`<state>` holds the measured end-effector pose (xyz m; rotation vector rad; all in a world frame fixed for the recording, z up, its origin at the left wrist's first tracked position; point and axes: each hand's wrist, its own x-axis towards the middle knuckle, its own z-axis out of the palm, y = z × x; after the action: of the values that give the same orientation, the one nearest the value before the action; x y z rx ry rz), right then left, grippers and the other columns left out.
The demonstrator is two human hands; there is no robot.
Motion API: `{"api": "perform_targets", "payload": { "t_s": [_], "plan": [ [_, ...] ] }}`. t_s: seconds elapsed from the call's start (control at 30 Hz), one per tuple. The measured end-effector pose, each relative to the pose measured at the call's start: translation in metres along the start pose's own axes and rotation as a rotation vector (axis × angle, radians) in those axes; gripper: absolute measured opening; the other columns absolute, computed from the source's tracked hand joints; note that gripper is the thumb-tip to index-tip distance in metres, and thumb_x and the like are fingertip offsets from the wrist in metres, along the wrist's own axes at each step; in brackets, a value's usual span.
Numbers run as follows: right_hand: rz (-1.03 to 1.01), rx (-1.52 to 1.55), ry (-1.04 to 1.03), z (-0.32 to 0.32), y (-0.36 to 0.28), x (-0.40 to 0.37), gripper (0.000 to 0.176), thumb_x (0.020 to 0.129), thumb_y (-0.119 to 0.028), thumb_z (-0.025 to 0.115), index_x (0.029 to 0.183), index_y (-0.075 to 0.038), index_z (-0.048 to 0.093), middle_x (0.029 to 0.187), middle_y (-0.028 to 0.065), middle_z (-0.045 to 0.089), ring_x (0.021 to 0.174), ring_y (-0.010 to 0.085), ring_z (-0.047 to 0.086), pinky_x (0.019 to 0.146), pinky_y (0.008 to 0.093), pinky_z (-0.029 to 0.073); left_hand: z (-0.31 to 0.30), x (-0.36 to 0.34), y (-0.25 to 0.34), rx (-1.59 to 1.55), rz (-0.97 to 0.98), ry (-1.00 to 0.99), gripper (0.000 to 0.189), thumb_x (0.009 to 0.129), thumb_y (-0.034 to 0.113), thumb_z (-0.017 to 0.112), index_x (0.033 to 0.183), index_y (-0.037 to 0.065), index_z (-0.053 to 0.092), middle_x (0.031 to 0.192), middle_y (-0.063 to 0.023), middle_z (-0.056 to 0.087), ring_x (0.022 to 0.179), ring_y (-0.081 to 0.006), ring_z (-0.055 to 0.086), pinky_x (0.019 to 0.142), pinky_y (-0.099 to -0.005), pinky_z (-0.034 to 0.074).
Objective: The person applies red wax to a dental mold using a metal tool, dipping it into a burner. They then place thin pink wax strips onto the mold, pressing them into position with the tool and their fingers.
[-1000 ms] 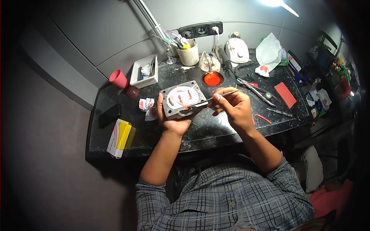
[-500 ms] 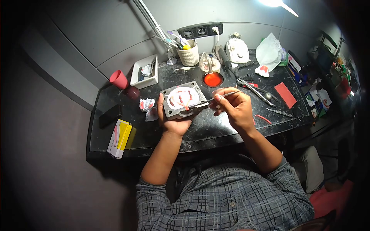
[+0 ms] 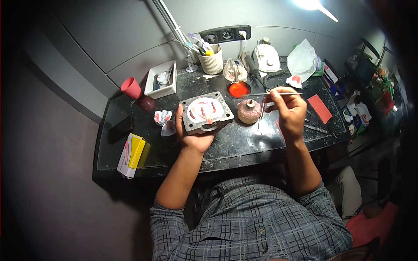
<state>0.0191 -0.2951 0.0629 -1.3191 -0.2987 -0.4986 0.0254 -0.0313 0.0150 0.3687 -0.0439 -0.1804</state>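
Note:
My left hand [image 3: 196,138] holds up a square metal flask [image 3: 187,126] from below. White plaster [image 3: 193,108] fills the flask, with pink-red wax pieces on it. My right hand [image 3: 289,108] pinches a thin metal tool [image 3: 257,94], whose tip reaches left to the near side of a small pan of red melted wax [image 3: 239,89]. A round pinkish burner [image 3: 249,112] stands between the flask and my right hand. A second thin metal tool [image 3: 261,116] slants down beside the burner, below my right hand.
At the left are a yellow-white box [image 3: 132,156], a pink cup [image 3: 131,88], wax-marked plaster pieces [image 3: 163,116] and a white tray [image 3: 149,90]. Behind stand a holder of tools [image 3: 212,64] and a white device [image 3: 267,58]. A red wax sheet [image 3: 320,109] lies right.
My right hand has moved right and up with the metal tool, away from the flask. The burner and a second tool beside it have come into sight.

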Motion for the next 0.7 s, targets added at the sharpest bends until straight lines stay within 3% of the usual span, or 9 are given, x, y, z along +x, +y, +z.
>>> {"api": "perform_targets", "payload": {
  "t_s": [0.37,0.57,0.7],
  "plan": [
    [0.001,-0.116,0.020,-0.009,0.014,0.009,0.008,0.099,-0.005,0.069,0.103,0.002,0.069,0.091,0.0091,0.074,0.081,0.0141,0.073,0.064,0.0263,0.059,-0.002,0.002,0.000,0.016,-0.004,0.003,0.075,0.093,0.066,0.055,0.142,0.009,0.057,0.147,-0.0163,0.056,0.136,-0.0404,0.051,0.114,-0.0655,0.038],
    [0.036,0.020,0.058,-0.021,0.013,0.011,0.009,0.100,-0.007,0.067,0.104,0.001,0.067,0.092,0.0132,0.073,0.080,0.0193,0.074,0.063,0.0304,0.062,-0.001,0.001,-0.001,0.005,-0.012,0.000,0.076,0.094,0.066,0.055,0.143,0.009,0.055,0.147,-0.0170,0.056,0.136,-0.0410,0.051,0.113,-0.0657,0.038],
    [0.049,0.017,0.084,-0.043,0.031,0.011,0.010,0.102,-0.008,0.065,0.106,0.002,0.063,0.092,0.0132,0.071,0.081,0.0190,0.074,0.061,0.0286,0.063,0.000,0.000,-0.001,0.007,-0.004,-0.004,0.076,0.094,0.066,0.054,0.144,0.009,0.053,0.147,-0.0183,0.056,0.136,-0.0413,0.052,0.113,-0.0662,0.039]
  ]
}}
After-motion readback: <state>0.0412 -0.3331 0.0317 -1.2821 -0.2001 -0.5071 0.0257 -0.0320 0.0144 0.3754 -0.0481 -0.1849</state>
